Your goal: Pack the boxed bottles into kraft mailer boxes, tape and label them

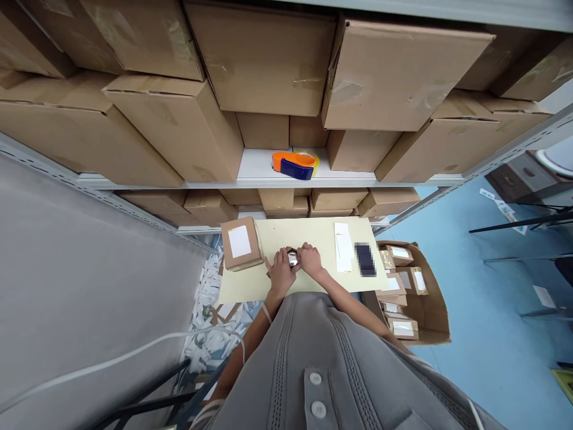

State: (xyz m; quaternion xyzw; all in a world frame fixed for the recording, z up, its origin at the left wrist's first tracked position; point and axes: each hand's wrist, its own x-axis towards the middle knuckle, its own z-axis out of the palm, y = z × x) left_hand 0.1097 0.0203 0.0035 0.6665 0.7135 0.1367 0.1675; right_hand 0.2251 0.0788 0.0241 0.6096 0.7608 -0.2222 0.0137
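Over the pale yellow board, both hands meet at a small shiny silver object with a dark brownish edge; its exact kind is too small to make out. My left hand has its fingers closed around the left side of it. Pinched at the object's right edge is my right hand, its fingertips partly hidden. A taped cardboard box with a white label stands left of my left hand. To the right lie white label strips and a dark, pixelated flat rectangle.
An orange and blue tape dispenser sits on the white shelf ahead, among stacked cardboard boxes. An open carton of small labelled boxes is at the right. Crumpled white paper strips lie at lower left, near a white cable.
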